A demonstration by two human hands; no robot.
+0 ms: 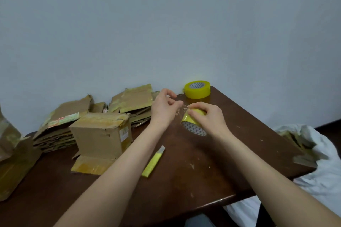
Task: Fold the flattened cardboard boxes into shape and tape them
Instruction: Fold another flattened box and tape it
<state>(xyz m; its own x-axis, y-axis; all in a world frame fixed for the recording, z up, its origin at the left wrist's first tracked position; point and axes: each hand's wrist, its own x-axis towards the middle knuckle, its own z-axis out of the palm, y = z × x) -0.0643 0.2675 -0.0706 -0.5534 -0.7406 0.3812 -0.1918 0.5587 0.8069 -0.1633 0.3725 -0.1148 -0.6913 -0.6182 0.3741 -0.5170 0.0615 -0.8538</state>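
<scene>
On the dark surface (212, 162) at your left, a folded cardboard box (103, 134) stands upright, its contents hidden, with flattened boxes (55, 131) stacked behind it. Your right hand (208, 116) grips a yellow tape roll (191, 125) held above the surface, while your left hand (164, 108) pinches its clear loose end. A second roll (197, 89) sits near the wall, and a yellow knife (153, 162) lies between your forearms.

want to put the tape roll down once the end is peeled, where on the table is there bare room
The table is bare at the near right, between the yellow box cutter and the right edge, under the right hand and its held roll. Bare too along the near edge. The left half is crowded: a folded box, flattened cardboard stacks. A spare roll fills the far corner.
</scene>
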